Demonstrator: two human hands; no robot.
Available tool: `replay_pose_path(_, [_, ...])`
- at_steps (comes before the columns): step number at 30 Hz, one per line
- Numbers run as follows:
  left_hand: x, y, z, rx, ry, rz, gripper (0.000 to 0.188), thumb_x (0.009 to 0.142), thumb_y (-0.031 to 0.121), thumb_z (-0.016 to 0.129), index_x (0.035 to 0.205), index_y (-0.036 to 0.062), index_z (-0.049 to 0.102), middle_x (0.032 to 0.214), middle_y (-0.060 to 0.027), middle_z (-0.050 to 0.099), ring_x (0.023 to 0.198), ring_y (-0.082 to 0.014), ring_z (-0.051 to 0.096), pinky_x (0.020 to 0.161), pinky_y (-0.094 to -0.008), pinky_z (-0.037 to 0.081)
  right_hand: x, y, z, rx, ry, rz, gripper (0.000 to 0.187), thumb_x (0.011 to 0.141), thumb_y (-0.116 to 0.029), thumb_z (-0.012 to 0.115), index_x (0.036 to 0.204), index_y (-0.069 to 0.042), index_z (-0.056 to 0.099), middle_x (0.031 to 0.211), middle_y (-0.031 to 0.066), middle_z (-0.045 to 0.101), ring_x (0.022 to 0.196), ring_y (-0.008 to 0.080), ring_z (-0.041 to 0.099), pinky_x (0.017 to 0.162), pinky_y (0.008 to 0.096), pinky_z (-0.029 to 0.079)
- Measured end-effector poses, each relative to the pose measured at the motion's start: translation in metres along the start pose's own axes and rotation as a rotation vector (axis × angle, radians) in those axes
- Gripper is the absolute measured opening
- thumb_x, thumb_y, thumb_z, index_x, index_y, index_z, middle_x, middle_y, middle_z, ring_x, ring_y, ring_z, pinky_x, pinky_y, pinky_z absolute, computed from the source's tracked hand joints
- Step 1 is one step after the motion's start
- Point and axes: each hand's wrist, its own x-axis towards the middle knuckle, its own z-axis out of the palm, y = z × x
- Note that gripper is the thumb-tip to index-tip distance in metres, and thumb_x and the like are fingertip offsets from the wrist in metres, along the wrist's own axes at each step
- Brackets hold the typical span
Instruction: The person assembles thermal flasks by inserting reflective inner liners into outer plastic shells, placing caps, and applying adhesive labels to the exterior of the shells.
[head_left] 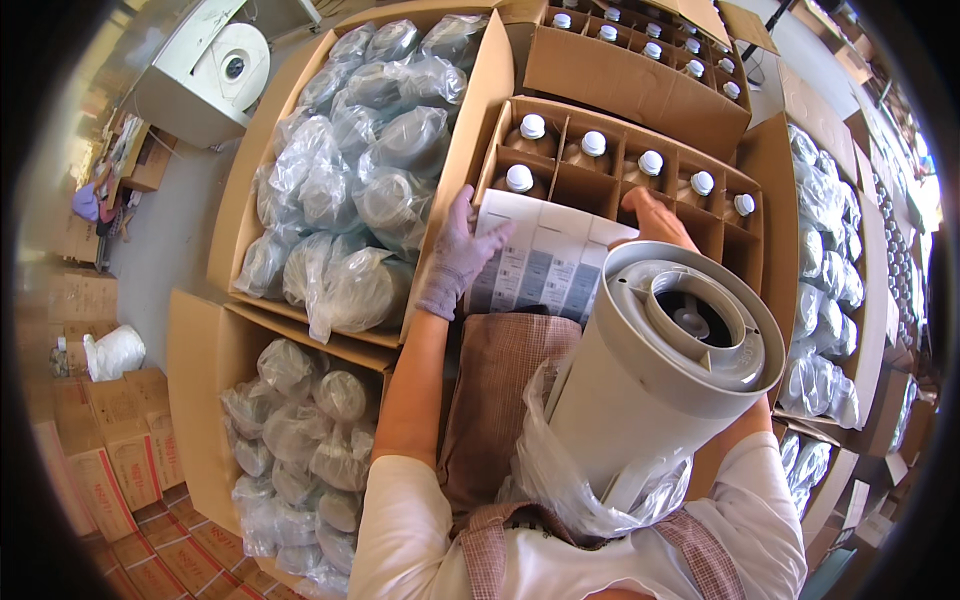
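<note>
My left hand (462,258), in a light purple-grey glove, grips the left edge of white printed label sheets (548,248), thumb on top and fingers along the side. At their right edge is my right hand (660,220), bare, its thumb over the corner and its fingers curved toward the bottles; a grey cylinder partly hides it. The sheets lie over the near part of a divided carton (745,180) holding brown bottles (590,150) with white caps. In front of my chest stands the big grey cylinder (600,400), with rings in its top and clear plastic around its lower part.
To the left, one open carton (490,90) and another below it hold plastic-wrapped bottles (400,205). Another carton of capped bottles (620,70) stands beyond. More wrapped bottles (825,270) are at the right. A person (95,200) sits far left, near stacked boxes (115,420).
</note>
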Motion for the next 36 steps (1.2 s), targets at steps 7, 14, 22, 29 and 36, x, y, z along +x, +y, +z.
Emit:
replay_pose_path(7, [0.029,0.071,0.019,0.542,0.188,0.653,0.07,0.077,0.02,0.083,0.136,0.0028,0.052,0.125,-0.0198,0.058,0.116,-0.0364,0.054,0.101,-0.0461,0.045,0.023,0.021,-0.019,0.228,0.176,0.016,0.028,0.079,-0.016,0.077,0.103,-0.006,0.066,0.092,0.0206,0.071,0.092,0.0402,0.067,0.081,0.0474,0.052])
replay_pose_path(14, [0.071,0.179,0.08,0.636,-0.415,0.59,0.048,0.079,0.021,0.08,0.121,0.0035,0.066,0.101,-0.0114,0.071,0.099,-0.0246,0.065,0.092,-0.0391,0.048,0.036,-0.028,-0.091,0.001,0.534,-0.443,0.032,0.074,-0.009,0.079,0.102,-0.006,0.064,0.101,0.0139,0.069,0.102,0.0357,0.064,0.089,0.0457,0.05])
replay_pose_path(22, [0.082,0.204,0.066,0.284,-0.654,0.169,0.032,0.095,0.021,0.071,0.115,-0.0033,0.068,0.097,-0.0027,0.071,0.084,-0.0072,0.062,0.077,-0.0238,0.052,0.007,0.012,-0.125,0.573,0.567,-0.201,0.04,0.08,0.003,0.073,0.117,-0.01,0.062,0.114,0.0115,0.065,0.107,0.0251,0.065,0.091,0.0373,0.053])
replay_pose_path(29, [0.079,0.202,0.088,0.057,-0.787,0.017,0.037,0.094,0.028,0.073,0.116,-0.0025,0.069,0.099,-0.0034,0.071,0.091,-0.009,0.064,0.08,-0.0247,0.053,0.001,-0.004,-0.111,0.357,0.623,-0.328,0.04,0.078,0.001,0.076,0.114,-0.013,0.066,0.126,0.0114,0.063,0.119,0.0251,0.06,0.104,0.0425,0.047])
replay_pose_path(36, [0.083,0.199,0.09,-0.251,-0.989,0.15,0.043,0.103,0.022,0.058,0.139,-0.0009,0.054,0.127,-0.0085,0.064,0.111,-0.014,0.063,0.097,-0.0288,0.051,-0.004,-0.013,-0.113,-0.152,0.555,-0.687,0.043,0.065,-0.009,0.085,0.106,-0.015,0.072,0.127,0.0079,0.064,0.131,0.0264,0.053,0.119,0.0562,0.029])
